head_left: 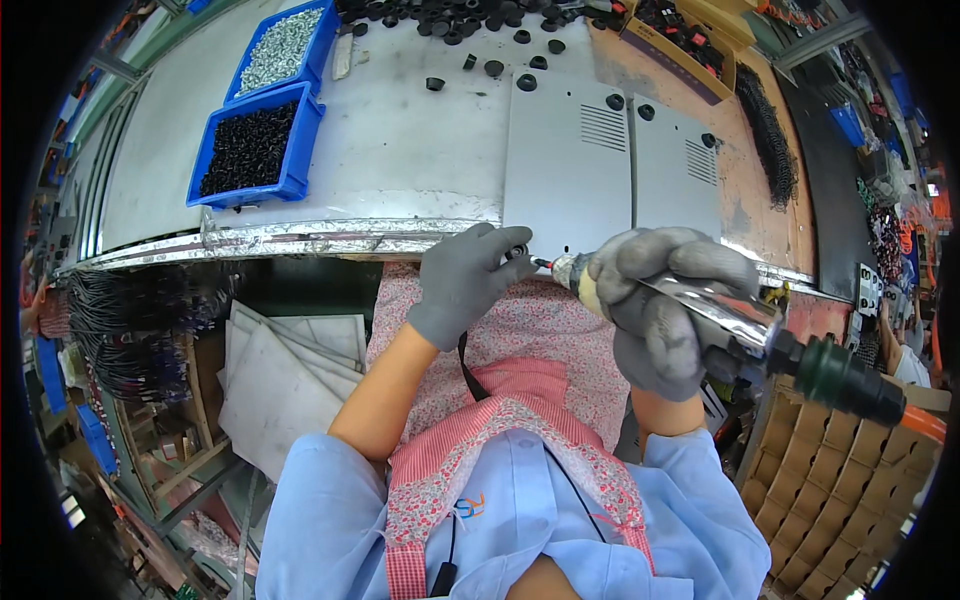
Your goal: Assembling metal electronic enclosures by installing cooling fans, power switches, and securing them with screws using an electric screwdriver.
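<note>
My left hand (463, 287), in a grey glove, pinches a small black rubber foot (517, 252) between thumb and fingers at the bench's front edge. Wrapped round a chrome air screwdriver (738, 318) is my gloved right hand (660, 305). The driver lies level, its bit pointing left and its tip close to the foot; whether they touch I cannot tell. Just beyond my hands a grey metal panel (565, 165) lies on the bench, with black feet at its far corners and vent slots. A similar panel (675, 175) lies right beside it.
Blue bins hold black screws (248, 150) and silver screws (282, 52) at left. Loose rubber feet (450, 22) lie scattered at the back. A cardboard box (680, 50) of black and red parts stands back right. An orange hose (922, 424) trails from the driver. Divided cardboard (830, 480) sits lower right.
</note>
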Demonstrator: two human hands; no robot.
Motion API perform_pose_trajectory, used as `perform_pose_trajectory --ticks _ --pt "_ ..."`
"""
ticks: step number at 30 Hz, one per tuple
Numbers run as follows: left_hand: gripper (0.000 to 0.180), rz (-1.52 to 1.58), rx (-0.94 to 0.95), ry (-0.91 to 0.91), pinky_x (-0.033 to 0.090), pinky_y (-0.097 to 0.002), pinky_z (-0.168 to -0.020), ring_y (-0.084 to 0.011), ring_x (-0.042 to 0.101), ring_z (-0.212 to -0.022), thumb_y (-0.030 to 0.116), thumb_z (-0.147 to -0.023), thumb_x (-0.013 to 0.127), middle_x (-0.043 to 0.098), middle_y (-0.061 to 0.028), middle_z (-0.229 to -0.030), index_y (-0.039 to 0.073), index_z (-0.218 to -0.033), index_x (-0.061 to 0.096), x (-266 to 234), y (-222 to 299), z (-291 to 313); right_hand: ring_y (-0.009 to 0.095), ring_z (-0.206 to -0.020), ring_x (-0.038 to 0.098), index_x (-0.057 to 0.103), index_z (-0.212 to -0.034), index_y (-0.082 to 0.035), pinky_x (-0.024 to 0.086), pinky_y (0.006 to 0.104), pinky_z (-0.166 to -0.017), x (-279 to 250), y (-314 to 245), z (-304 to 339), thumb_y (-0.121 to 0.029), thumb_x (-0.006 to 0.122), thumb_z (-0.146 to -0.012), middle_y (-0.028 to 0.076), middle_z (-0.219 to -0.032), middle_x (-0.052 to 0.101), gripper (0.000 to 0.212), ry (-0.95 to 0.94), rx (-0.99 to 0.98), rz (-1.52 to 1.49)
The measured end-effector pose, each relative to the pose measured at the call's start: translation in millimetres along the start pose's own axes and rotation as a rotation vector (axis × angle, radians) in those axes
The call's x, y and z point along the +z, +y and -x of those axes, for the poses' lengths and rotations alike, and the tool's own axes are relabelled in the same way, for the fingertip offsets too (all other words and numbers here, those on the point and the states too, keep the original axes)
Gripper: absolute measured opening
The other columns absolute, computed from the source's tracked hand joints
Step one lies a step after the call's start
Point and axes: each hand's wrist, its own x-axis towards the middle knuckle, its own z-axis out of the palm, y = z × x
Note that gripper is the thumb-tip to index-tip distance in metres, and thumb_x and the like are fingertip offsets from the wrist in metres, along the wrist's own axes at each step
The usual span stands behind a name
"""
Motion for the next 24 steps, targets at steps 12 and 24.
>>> perform_pose_trajectory --ticks 12,24 --pt "0.030 -0.087 -0.006 -0.007 0.046 -0.0342 -0.053 -0.0217 0.059 -0.061 0.032 -0.072 0.071 0.057 -0.0027 -0.069 0.021 -0.099 0.066 -1.7 -1.2 1.1 0.021 -0.071 0.058 0.040 -0.108 -0.003 0.051 0.0340 -0.061 6.9 47.5 -9.1 -0.003 0.055 -0.085 0.017 -0.091 0.055 0.028 -0.091 0.087 0.185" --pt "0.027 -0.064 0.076 0.031 0.046 -0.0364 -0.053 -0.0247 0.060 -0.062 0.029 -0.074 0.069 0.059 -0.0033 -0.070 0.022 -0.099 0.065 -1.5 3.6 -2.8 0.019 -0.070 0.057 0.041 -0.108 -0.004 0.051 0.0316 -0.060 16.0 28.7 -11.1 0.000 0.058 -0.081 0.016 -0.089 0.056 0.032 -0.045 0.263 0.183"
